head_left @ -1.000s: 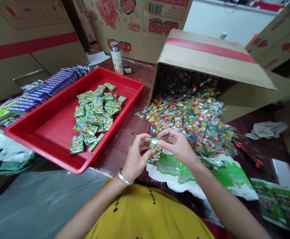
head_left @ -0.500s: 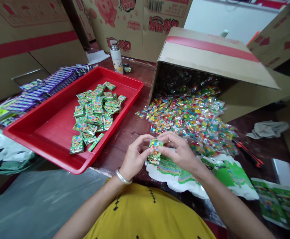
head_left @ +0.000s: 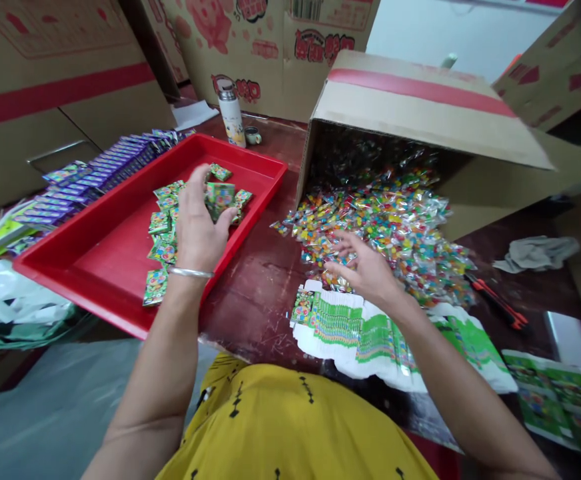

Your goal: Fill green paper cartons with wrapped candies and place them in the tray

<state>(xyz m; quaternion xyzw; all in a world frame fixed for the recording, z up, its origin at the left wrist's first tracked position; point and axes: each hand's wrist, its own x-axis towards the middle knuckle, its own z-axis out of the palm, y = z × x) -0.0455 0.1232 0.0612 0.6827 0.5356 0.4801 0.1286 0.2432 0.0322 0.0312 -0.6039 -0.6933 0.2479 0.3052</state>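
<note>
My left hand (head_left: 200,227) is over the red tray (head_left: 90,303), its fingers and thumb spread. A small green printed candy box (head_left: 221,193), slightly blurred, is in the gap by the thumb, and no grip on it shows. Beneath and around lie several more green boxes (head_left: 163,250), partly hidden by the hand. My right hand (head_left: 365,270) hovers at the near edge of a heap of clear candy packets (head_left: 385,220), fingers apart and nothing visible in them. Just below it runs a row of flattened green-and-white cartons (head_left: 340,323), overlapping each other on the table.
An open cardboard box (head_left: 420,100) lies on its side behind the packets. Purple boxes (head_left: 105,173) line the tray's far left. A white flask (head_left: 231,117) and small cup (head_left: 253,136) stand at the back. Red-and-black pliers (head_left: 500,303) and a cloth (head_left: 538,255) lie right.
My left hand has gone from the front of the table to above the tray with a green box. The right hand has left that box and shifted slightly up and right to the packets.
</note>
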